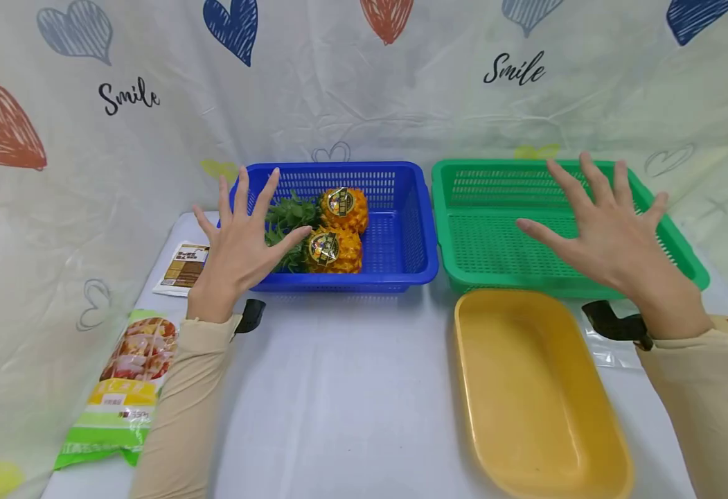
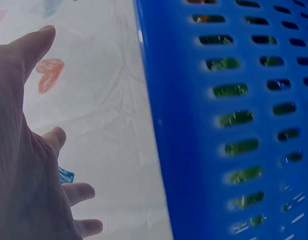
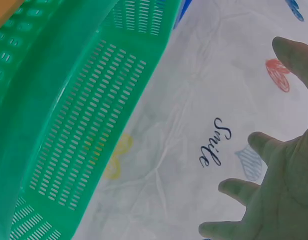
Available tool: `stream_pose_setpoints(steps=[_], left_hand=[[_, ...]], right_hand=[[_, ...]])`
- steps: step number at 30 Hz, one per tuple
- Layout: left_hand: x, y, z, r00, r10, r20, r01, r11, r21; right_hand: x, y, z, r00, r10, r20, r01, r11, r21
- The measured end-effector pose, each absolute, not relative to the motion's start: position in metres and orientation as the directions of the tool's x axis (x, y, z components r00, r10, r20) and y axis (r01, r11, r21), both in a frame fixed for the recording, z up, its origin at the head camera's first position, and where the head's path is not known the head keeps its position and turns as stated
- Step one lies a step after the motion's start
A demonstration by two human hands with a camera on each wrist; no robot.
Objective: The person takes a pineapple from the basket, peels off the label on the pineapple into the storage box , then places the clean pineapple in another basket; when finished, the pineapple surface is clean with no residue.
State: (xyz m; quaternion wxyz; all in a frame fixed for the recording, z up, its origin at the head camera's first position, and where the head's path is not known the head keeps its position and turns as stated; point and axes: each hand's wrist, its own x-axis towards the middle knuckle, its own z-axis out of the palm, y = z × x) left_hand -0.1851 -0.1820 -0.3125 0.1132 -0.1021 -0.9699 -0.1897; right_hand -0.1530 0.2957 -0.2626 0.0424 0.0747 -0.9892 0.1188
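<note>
My left hand (image 1: 239, 246) is spread wide above the left end of the blue basket (image 1: 422, 229), holding nothing. Inside that basket lie two bundles of orange flowers (image 1: 345, 210) with round dark labels, and green leafy stems (image 1: 291, 211) beside them, partly hidden by the hand. Over the right part of the green basket (image 1: 494, 235), my right hand (image 1: 616, 239) also has its fingers spread and holds nothing. Both wrist views show the fingers extended, with the blue basket's slotted wall (image 2: 176, 150) near the left hand and the green basket's slotted side (image 3: 89, 125) near the right.
A yellow tub (image 1: 526, 388) stands in front of the green basket. At the left lie a green food bag (image 1: 123, 388) and a small brown-and-white packet (image 1: 183, 269). Clear plastic packaging (image 1: 613, 350) lies under the right wrist. A heart-patterned curtain (image 1: 364, 90) hangs behind.
</note>
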Motion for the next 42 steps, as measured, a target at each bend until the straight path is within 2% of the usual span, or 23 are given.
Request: stream_pose_setpoints(steps=[8,11,18,24,28,33,37,42], left_hand=[[-0.174,-0.209,-0.313,-0.97,0.107,0.22,0.186,0.906,0.381],[-0.169,-0.218,-0.315,-0.975,0.088,0.202,0.166,0.895,0.413],[-0.157,-0.229,-0.33,-0.988,0.05,0.148,0.129,0.798,0.589],[-0.152,-0.246,-0.339,-0.988,-0.002,0.153,0.104,0.729,0.677],[-0.152,-0.248,-0.344,-0.992,-0.043,0.119,0.062,0.654,0.754],[-0.15,-0.247,-0.353,-0.996,-0.089,-0.028,-0.071,0.534,0.843],[-0.149,-0.247,-0.357,-0.991,-0.082,-0.106,-0.133,0.511,0.849],[-0.153,-0.247,-0.356,-0.992,-0.055,-0.115,-0.127,0.499,0.857]], right_hand=[[-0.15,0.282,-0.26,-0.978,-0.172,0.117,-0.194,0.955,-0.222],[-0.146,0.271,-0.259,-0.963,-0.221,0.155,-0.25,0.947,-0.2],[-0.137,0.225,-0.251,-0.874,-0.391,0.288,-0.448,0.879,-0.165],[-0.146,0.175,-0.239,-0.804,-0.485,0.344,-0.562,0.808,-0.175],[-0.155,0.142,-0.239,-0.782,-0.543,0.305,-0.611,0.765,-0.203],[-0.168,0.107,-0.242,-0.772,-0.596,0.221,-0.636,0.723,-0.27],[-0.176,0.089,-0.245,-0.762,-0.625,0.17,-0.644,0.707,-0.292],[-0.185,0.079,-0.253,-0.758,-0.645,0.097,-0.635,0.696,-0.336]])
